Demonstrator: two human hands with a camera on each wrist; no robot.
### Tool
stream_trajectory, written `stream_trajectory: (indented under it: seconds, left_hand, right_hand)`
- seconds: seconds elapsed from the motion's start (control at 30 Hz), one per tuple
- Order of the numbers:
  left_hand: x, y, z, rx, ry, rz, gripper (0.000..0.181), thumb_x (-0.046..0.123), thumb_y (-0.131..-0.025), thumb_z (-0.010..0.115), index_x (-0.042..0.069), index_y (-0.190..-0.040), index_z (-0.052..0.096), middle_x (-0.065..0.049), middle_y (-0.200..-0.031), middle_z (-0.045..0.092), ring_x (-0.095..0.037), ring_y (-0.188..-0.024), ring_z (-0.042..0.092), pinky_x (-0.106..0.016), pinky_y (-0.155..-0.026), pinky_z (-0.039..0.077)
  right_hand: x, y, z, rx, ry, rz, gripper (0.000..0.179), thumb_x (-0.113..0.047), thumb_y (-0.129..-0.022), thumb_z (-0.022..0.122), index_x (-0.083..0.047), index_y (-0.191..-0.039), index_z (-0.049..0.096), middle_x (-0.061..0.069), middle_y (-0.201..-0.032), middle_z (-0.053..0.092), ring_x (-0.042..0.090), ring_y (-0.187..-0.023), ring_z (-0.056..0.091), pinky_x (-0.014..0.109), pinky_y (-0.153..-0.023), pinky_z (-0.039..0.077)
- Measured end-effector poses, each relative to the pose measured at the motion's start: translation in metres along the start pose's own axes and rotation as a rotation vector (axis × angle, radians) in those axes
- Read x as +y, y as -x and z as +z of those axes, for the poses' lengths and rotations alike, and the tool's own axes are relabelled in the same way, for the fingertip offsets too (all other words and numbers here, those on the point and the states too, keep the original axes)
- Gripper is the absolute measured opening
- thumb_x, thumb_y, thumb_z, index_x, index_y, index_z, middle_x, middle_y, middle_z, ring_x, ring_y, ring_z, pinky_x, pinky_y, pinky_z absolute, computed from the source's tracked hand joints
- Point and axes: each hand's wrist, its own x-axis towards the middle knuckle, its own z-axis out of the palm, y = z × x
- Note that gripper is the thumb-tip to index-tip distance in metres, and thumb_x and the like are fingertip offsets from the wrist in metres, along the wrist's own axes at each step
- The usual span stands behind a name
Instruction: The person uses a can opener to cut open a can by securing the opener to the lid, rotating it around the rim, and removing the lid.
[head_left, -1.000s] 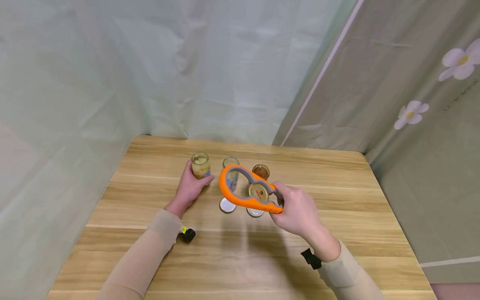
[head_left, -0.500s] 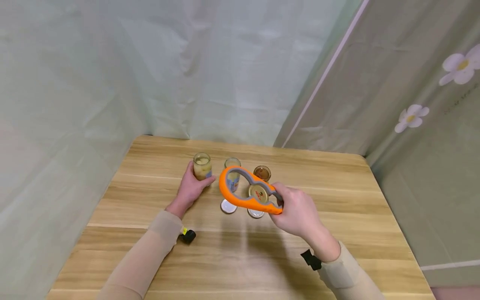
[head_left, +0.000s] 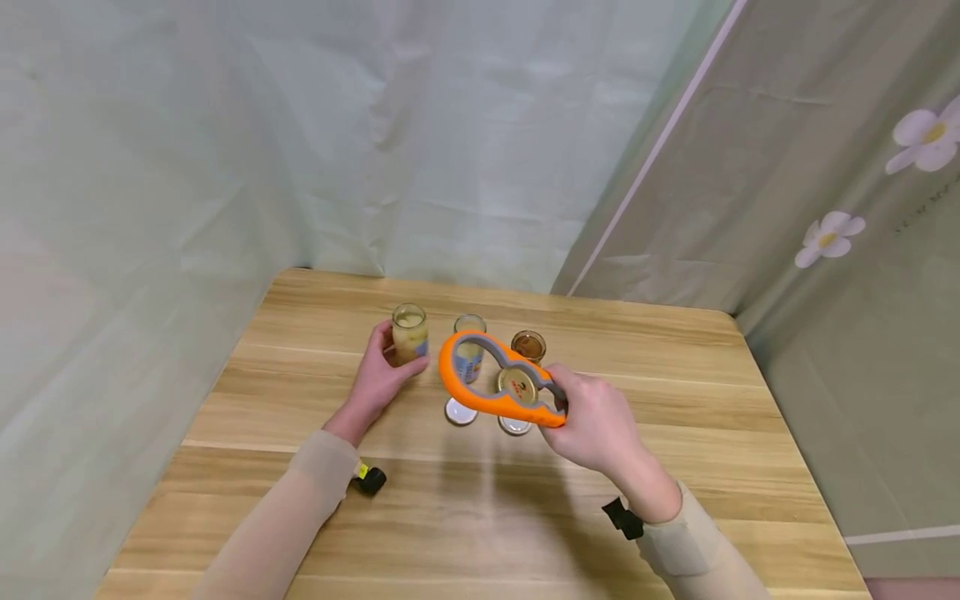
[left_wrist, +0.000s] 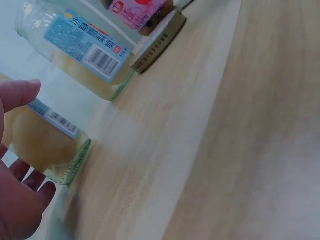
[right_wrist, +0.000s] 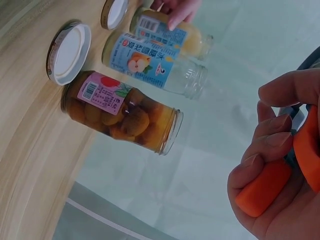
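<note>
My left hand (head_left: 378, 375) is around an uncapped glass jar of pale fruit (head_left: 410, 337) at the left. Its fingers look loose, with a gap between palm and glass; the left wrist view shows the thumb and fingers spread about the jar. My right hand (head_left: 596, 421) grips an orange and grey jar opener (head_left: 480, 400) above the table. A gold lid (head_left: 517, 386) sits within the opener's inner notches. Behind the opener stand a second pale fruit jar (right_wrist: 142, 60) with a blue label and a jar of brown fruit (right_wrist: 125, 115) with a pink label, both uncapped.
Two lids lie inside up on the wooden table (head_left: 675, 433): one lid (head_left: 461, 411) in front of the middle jar, another lid (head_left: 515, 423) by the brown fruit jar. Pale curtains (head_left: 465, 150) hang behind the table.
My left hand has loosened around its jar and drawn back slightly, leaving a gap at the palm. My right hand with the opener and gold lid stays nearly still. The view shifts slightly.
</note>
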Motion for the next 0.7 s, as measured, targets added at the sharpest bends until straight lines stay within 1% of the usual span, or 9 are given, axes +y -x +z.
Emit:
stream_trajectory:
  seconds: [0.13, 0.23, 0.37, 0.43, 0.47, 0.53, 0.6, 0.63, 0.7]
  left_hand:
    - [0.006, 0.010, -0.002, 0.068, -0.018, -0.005, 0.088, 0.005, -0.090, 0.084, 0.007, -0.162, 0.033, -0.019, -0.164, 0.032, -0.039, -0.150, 0.030, -0.054, -0.125, 0.025]
    - [0.014, 0.019, -0.002, 0.173, 0.002, -0.008, 0.081, 0.002, -0.090, 0.079, 0.007, -0.159, 0.036, -0.016, -0.164, 0.025, -0.037, -0.150, 0.023, -0.053, -0.123, 0.023]
    - [0.031, 0.039, 0.004, 0.321, 0.116, -0.001, 0.066, 0.003, -0.094, 0.072, 0.008, -0.152, 0.040, -0.010, -0.155, 0.028, -0.032, -0.146, 0.024, -0.046, -0.114, 0.025]
    - [0.042, 0.051, 0.011, 0.377, 0.181, 0.017, 0.059, 0.002, -0.096, 0.068, 0.006, -0.148, 0.042, -0.008, -0.150, 0.032, -0.028, -0.140, 0.028, -0.041, -0.107, 0.027]
    - [0.048, 0.058, 0.015, 0.391, 0.213, 0.021, 0.055, 0.002, -0.097, 0.067, 0.006, -0.146, 0.043, -0.007, -0.147, 0.033, -0.027, -0.138, 0.029, -0.038, -0.103, 0.029]
    - [0.059, 0.069, 0.025, 0.397, 0.277, 0.034, 0.050, 0.000, -0.097, 0.065, 0.005, -0.142, 0.044, -0.009, -0.142, 0.037, -0.025, -0.130, 0.034, -0.033, -0.096, 0.031]
    - [0.068, 0.079, 0.034, 0.362, 0.354, 0.044, 0.044, -0.003, -0.098, 0.061, 0.003, -0.138, 0.046, -0.012, -0.137, 0.042, -0.026, -0.124, 0.039, -0.029, -0.093, 0.035]
    - [0.073, 0.084, 0.039, 0.328, 0.396, 0.042, 0.040, -0.004, -0.098, 0.060, 0.003, -0.135, 0.046, -0.012, -0.134, 0.045, -0.025, -0.122, 0.043, -0.028, -0.093, 0.037]
    - [0.079, 0.092, 0.048, 0.227, 0.491, 0.022, 0.033, -0.005, -0.100, 0.055, 0.004, -0.131, 0.047, -0.012, -0.129, 0.050, -0.023, -0.116, 0.049, -0.027, -0.093, 0.041]
  right_hand:
    - [0.000, 0.001, 0.000, -0.002, 0.000, -0.002, 0.030, -0.012, -0.071, 0.077, -0.022, -0.089, 0.055, -0.013, -0.065, 0.038, 0.009, -0.055, 0.039, 0.028, -0.048, 0.029]
    - [0.000, 0.001, 0.001, -0.001, -0.001, -0.006, 0.030, -0.012, -0.072, 0.077, -0.021, -0.089, 0.054, -0.012, -0.066, 0.038, 0.009, -0.054, 0.039, 0.028, -0.048, 0.029]
    - [0.000, 0.002, 0.001, 0.001, 0.002, -0.014, 0.029, -0.011, -0.071, 0.076, -0.019, -0.089, 0.055, -0.012, -0.065, 0.038, 0.009, -0.054, 0.038, 0.028, -0.047, 0.028]
    - [0.001, 0.002, 0.002, 0.003, 0.004, -0.019, 0.028, -0.011, -0.071, 0.075, -0.019, -0.090, 0.056, -0.012, -0.065, 0.037, 0.009, -0.054, 0.038, 0.028, -0.047, 0.027]
    - [0.001, 0.002, 0.002, 0.005, 0.005, -0.021, 0.028, -0.010, -0.071, 0.075, -0.018, -0.090, 0.056, -0.012, -0.065, 0.037, 0.009, -0.054, 0.037, 0.028, -0.047, 0.027]
    - [0.001, 0.002, 0.002, 0.008, 0.008, -0.026, 0.027, -0.010, -0.071, 0.075, -0.018, -0.091, 0.058, -0.012, -0.064, 0.036, 0.009, -0.054, 0.037, 0.028, -0.047, 0.027]
    - [0.001, 0.002, 0.003, 0.008, 0.012, -0.031, 0.027, -0.010, -0.072, 0.076, -0.018, -0.093, 0.060, -0.012, -0.064, 0.036, 0.008, -0.053, 0.037, 0.028, -0.047, 0.027]
    - [0.001, 0.002, 0.003, 0.009, 0.015, -0.034, 0.028, -0.011, -0.072, 0.076, -0.018, -0.094, 0.061, -0.012, -0.064, 0.036, 0.008, -0.053, 0.037, 0.028, -0.047, 0.028]
    - [0.000, 0.002, 0.003, 0.009, 0.021, -0.039, 0.029, -0.012, -0.072, 0.078, -0.018, -0.096, 0.063, -0.013, -0.064, 0.037, 0.008, -0.053, 0.038, 0.028, -0.046, 0.029]
